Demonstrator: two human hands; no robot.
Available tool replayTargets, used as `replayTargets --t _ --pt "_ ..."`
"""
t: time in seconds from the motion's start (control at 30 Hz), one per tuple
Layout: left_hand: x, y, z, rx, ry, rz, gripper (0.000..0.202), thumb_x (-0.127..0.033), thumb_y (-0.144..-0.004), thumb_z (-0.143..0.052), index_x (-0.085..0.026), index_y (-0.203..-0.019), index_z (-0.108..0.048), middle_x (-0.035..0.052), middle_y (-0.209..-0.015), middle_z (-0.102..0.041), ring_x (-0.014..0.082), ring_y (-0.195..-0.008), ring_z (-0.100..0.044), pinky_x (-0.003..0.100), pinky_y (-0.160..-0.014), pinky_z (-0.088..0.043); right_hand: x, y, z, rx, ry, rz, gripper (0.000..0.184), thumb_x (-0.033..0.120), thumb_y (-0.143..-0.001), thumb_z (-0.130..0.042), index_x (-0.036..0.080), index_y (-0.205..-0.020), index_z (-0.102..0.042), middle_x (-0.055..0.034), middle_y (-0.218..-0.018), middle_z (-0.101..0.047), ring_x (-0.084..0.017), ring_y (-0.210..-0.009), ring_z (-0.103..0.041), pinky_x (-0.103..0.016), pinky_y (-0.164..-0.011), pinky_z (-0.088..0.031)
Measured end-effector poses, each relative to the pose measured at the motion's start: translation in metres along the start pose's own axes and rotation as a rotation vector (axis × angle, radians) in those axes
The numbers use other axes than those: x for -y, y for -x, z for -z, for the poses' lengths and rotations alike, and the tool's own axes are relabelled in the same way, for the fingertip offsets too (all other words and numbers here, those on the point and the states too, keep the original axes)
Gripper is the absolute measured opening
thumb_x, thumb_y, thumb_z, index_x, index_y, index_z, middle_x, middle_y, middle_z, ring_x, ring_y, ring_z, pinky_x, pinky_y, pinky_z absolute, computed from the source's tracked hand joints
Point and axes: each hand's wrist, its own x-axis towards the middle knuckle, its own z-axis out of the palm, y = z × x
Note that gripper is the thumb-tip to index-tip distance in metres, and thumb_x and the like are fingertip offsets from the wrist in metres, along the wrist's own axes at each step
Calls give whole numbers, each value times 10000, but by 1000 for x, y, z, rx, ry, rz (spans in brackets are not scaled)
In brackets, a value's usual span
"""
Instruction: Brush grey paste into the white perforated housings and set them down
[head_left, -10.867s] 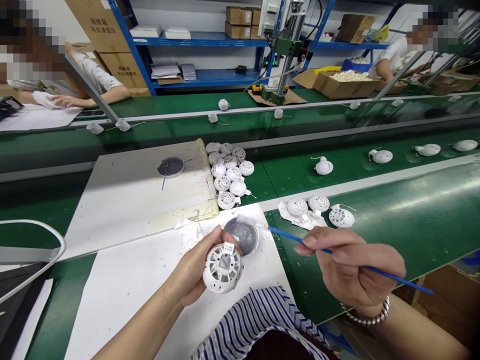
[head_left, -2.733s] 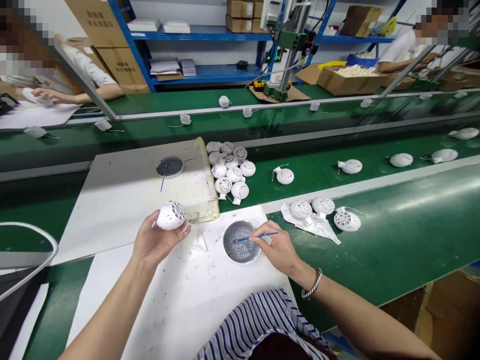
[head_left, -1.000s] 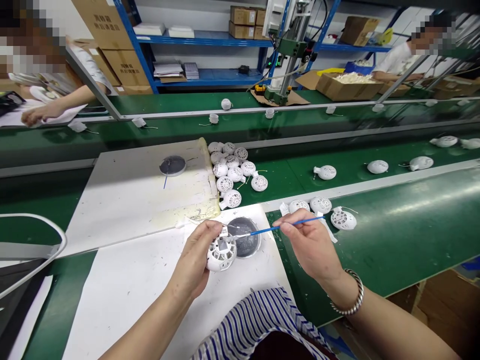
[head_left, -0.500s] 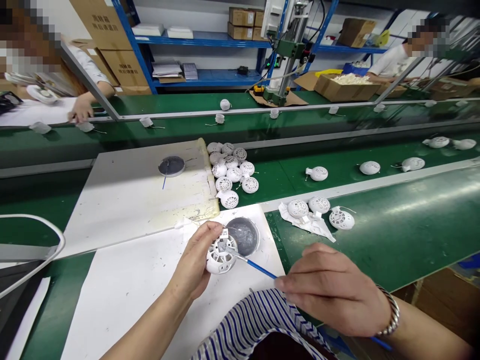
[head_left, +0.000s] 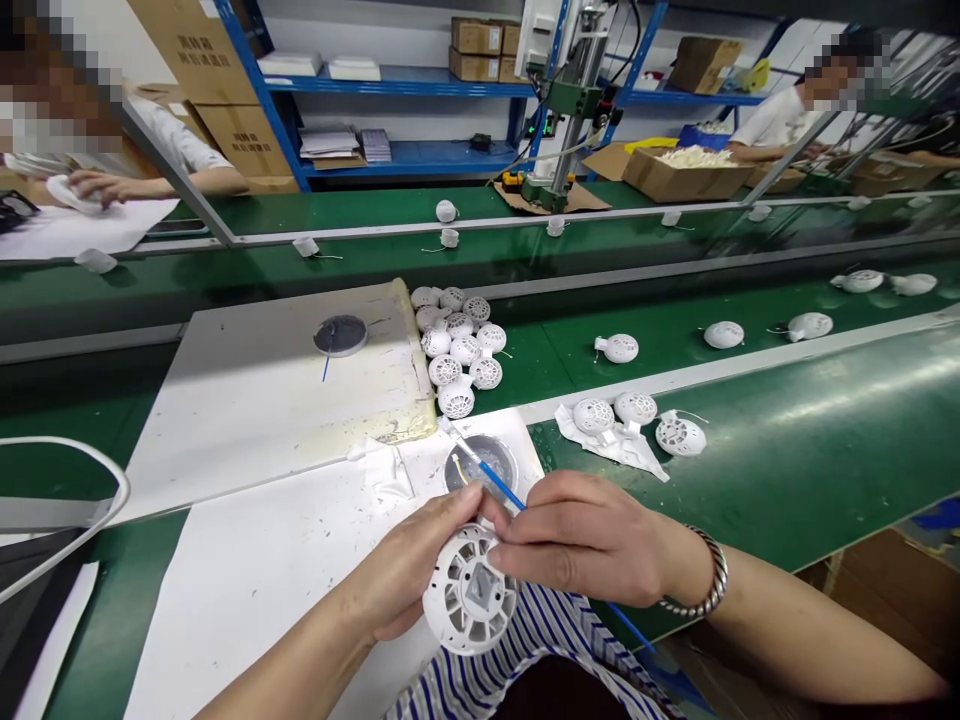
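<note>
My left hand (head_left: 420, 560) is closed round the edge of a white round slotted housing (head_left: 471, 592), with a grey-smeared square at its centre facing me. My right hand (head_left: 592, 535) grips a blue-handled brush (head_left: 501, 483), its tip pointing away past the dish. The fingers of my right hand also touch the housing's upper right edge. A small white connector on a wire shows above my left fingertips. Beyond lies a round dish of grey paste (head_left: 491, 465), partly behind the brush. A crumpled white tissue (head_left: 384, 468) lies left of the dish.
Several white slotted housings (head_left: 465, 350) cluster beside a white board (head_left: 255, 385) bearing another grey paste dish (head_left: 340, 335). More housings (head_left: 594, 415) rest on a tissue at right. Others sit along the green belt (head_left: 667, 310). Two people work across the line.
My left hand has brought the housing closer and turned its face toward me. The brush has left the housing's centre and points past the dish. My right hand has moved left to the housing.
</note>
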Motion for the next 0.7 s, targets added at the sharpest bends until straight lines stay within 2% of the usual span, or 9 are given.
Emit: replayTargets --t 0.07,0.2,0.3,0.37,0.47,0.63,0.7 --pt "3 -1 -2 -60 -76 -131 346 -474 -858 -445 -171 -813 -607 35 -723 -533 115 -591 -475 208 -548 -383 1 1 -2 -45 34 -24 166 133 -879 -478 116 -954 -624 -46 -820 -648 -134 -769 -530 -259 -645 -480" --pt "14 -5 -6 -379 -189 -503 304 -490 -840 -462 -215 -882 -585 40 -863 -548 153 -668 -484 239 -579 -399 5 4 -19 -171 102 -149 105 155 -810 -602 115 -907 -593 -36 -746 -615 -123 -688 -515 -272 -594 -439" --pt "22 -7 -7 -497 -170 -606 280 -481 -849 -449 -236 -925 -560 40 -921 -534 164 -719 -487 248 -605 -412 9 6 -33 -202 164 -201 181 137 -781 -635 99 -945 -568 -45 -747 -608 -127 -681 -516 -285 -584 -425" --pt "25 -7 -7 -508 -180 -623 239 -436 -818 -529 -251 -968 -535 37 -969 -520 169 -766 -496 246 -622 -424 12 7 -37 -195 213 -183 190 103 -790 -605 80 -974 -561 -64 -753 -610 -145 -698 -522 -299 -574 -422" --pt "25 -5 -5 -476 -210 -611 354 -331 -708 -677 -260 -1007 -500 37 -1013 -506 171 -776 -503 245 -622 -437 14 8 -35 -181 228 -168 178 84 -814 -547 68 -990 -565 -74 -752 -609 -158 -704 -518 -311 -562 -425" --pt "21 -2 -1 -392 -124 -577 310 -272 -712 -637 -256 -987 -495 39 -1068 -492 177 -779 -507 260 -625 -439 17 8 -29 -142 191 -141 290 107 -792 -595 58 -1074 -551 -41 -736 -596 -138 -658 -491 -299 -541 -420" --pt "19 -2 -1 -338 -51 -537 269 -218 -705 -610 -259 -943 -492 23 -1073 -489 163 -734 -507 254 -585 -428 20 7 -28 -106 218 -120 310 125 -796 -594 36 -1090 -548 -48 -738 -597 -147 -668 -497 -310 -545 -424"
